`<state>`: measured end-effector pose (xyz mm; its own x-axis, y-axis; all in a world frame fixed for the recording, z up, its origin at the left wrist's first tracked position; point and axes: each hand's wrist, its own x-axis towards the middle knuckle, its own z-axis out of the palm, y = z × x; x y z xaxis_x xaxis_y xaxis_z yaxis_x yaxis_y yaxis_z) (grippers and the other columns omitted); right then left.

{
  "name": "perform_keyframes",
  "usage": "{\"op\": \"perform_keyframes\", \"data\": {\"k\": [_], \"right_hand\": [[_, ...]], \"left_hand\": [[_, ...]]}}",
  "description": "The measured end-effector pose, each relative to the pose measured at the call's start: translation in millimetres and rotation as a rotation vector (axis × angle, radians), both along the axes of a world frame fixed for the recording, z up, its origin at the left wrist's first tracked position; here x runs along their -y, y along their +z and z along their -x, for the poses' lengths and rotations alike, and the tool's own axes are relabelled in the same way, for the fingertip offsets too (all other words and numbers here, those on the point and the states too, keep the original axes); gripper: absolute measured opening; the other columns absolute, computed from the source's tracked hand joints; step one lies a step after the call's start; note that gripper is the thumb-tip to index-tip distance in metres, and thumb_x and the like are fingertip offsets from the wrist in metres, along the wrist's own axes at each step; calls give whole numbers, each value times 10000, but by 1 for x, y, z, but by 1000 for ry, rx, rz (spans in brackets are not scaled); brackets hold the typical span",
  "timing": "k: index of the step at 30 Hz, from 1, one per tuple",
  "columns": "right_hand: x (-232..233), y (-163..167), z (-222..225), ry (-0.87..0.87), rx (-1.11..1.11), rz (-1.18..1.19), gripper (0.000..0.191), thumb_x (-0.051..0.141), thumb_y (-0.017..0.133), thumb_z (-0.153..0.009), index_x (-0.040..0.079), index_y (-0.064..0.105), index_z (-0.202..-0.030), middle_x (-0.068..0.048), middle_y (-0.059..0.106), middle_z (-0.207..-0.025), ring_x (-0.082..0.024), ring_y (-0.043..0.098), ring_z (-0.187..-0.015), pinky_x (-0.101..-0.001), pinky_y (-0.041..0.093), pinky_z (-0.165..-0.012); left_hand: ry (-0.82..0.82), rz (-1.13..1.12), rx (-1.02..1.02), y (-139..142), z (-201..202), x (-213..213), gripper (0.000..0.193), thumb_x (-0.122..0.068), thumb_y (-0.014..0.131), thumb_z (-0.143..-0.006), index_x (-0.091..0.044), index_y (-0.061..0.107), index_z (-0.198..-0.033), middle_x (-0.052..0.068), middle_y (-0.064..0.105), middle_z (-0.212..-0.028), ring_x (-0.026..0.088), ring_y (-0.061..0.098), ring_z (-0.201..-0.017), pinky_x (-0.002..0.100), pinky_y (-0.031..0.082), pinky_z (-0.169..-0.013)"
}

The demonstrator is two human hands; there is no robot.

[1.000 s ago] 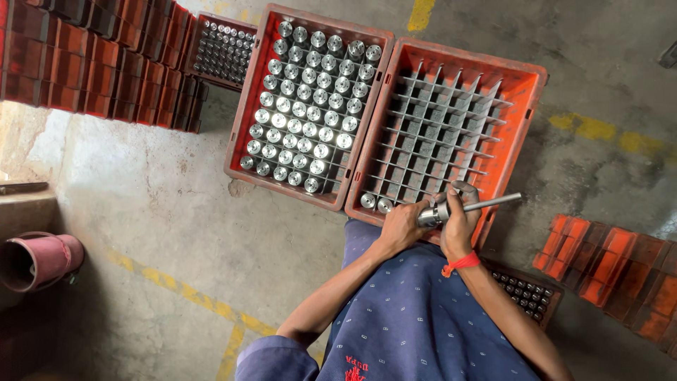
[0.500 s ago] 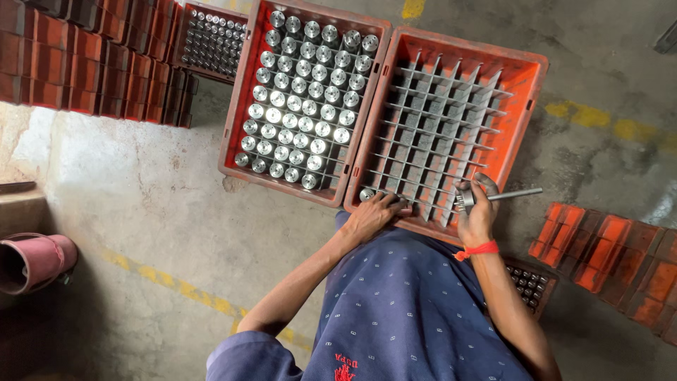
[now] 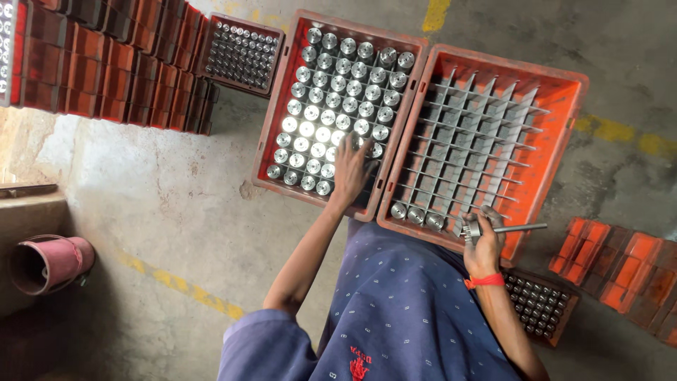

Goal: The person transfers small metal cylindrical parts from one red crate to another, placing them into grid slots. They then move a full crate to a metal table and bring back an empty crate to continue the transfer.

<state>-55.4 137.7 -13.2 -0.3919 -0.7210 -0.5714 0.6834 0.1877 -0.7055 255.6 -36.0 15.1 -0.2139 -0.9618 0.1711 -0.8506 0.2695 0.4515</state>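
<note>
**Orange crates, steel parts, and very little elbow room**

Orange plastic frames everything here. The left hand (image 3: pixel 350 171) lies spread over the near rows of the full crate (image 3: pixel 282 134), fingers down among the shiny steel cylinders (image 3: pixel 331 99); whether it has one pinched I cannot tell. The right hand (image 3: pixel 482 243) is clenched around a metal rod tool (image 3: pixel 518 228) at the near rim of the gridded crate (image 3: pixel 575 120), which sits at three o'clock from the full one, walls touching. Only a short row of finished cylinders (image 3: pixel 417 214) occupies its near-left cells.

To my eye, the main risk is a slick cylinder slipping from the fingertips while crossing the two touching rims, dropping onto the concrete floor (image 3: pixel 155 212) or knocking its neighbours. The rod, jutting toward three o'clock, could catch a divider.

Room is tight: stacked crates (image 3: pixel 113 63) crowd ten o'clock, loose orange crates (image 3: pixel 627 268) sit at four o'clock, another loaded crate (image 3: pixel 539 307) is tucked just beside the right wrist. Open floor lies only toward eight o'clock, before a pink bucket (image 3: pixel 46 262).
</note>
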Motion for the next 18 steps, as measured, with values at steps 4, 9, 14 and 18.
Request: {"op": "perform_keyframes", "data": {"k": [4, 9, 14, 18], "right_hand": [[3, 2, -8, 1, 42, 3, 153, 29, 566, -1029, 79, 587, -1172, -90, 648, -883, -230, 677, -887, -359, 556, -776], [-3, 14, -5, 17, -6, 23, 139, 12, 572, -1033, 69, 597, -1157, -60, 650, -920, -209, 667, -872, -367, 577, -790], [2, 38, -5, 126, -33, -17, 127, 42, 567, -1040, 73, 598, -1158, -69, 661, -903, -181, 685, -865, -363, 592, -828], [21, 55, -9, 188, -17, -31, 179, 42, 567, -1031, 80, 604, -1202, -66, 677, -907, -164, 665, -833, -343, 506, -690]], "left_hand": [[-68, -89, 119, -10, 11, 19, 518, -244, 812, -842, -54, 644, -1293, 235, 475, -1348, 408, 461, -1289, 495, 432, -1065], [-114, -49, -325, 39, -14, 12, 500, -252, 883, -775, -42, 694, -1187, 201, 531, -1349, 353, 527, -1271, 488, 503, -1056], [-32, -254, -1198, 70, 24, -4, 463, -296, 888, -716, -77, 654, -1051, 98, 623, -1243, 203, 691, -919, 351, 616, -794], [20, -667, -789, 51, 93, -35, 421, -266, 894, -987, 40, 637, -856, 174, 615, -722, 198, 508, -629, 387, 470, -678]]}}
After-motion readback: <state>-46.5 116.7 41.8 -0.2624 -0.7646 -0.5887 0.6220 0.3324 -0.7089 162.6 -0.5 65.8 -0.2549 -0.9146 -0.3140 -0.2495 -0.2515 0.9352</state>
